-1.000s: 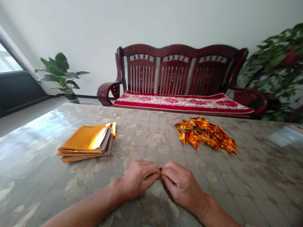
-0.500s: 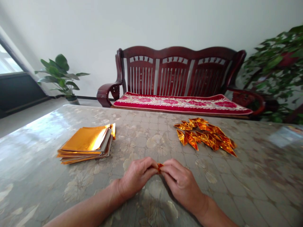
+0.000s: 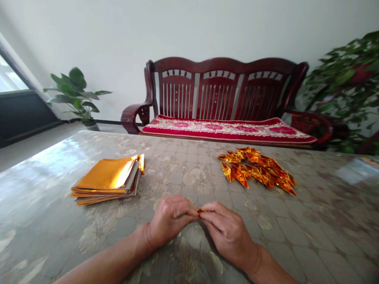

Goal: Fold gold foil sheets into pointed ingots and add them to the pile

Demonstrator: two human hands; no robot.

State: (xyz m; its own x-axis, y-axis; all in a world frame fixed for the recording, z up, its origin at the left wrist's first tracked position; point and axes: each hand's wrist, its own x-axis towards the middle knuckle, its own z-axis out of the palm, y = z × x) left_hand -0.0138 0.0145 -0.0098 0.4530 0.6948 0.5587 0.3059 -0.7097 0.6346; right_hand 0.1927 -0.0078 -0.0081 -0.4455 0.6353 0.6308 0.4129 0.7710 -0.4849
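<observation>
Plenty looks left to do, that thick sheet stack (image 3: 105, 173) lying flat at left, the folded heap (image 3: 262, 171) seemingly finished at right, while left hand (image 3: 168, 219) and right hand (image 3: 231, 234) pinch one foil piece (image 3: 199, 213) between fingers (image 3: 189, 208) over the desk (image 3: 174, 157).

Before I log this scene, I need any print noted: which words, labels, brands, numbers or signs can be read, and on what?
No text can be read anywhere.
Stack: no lettering seen.
Folded pieces: no lettering seen.
Held piece: mostly hidden.
Clear wrapper at right: too blurred to read any print.
</observation>
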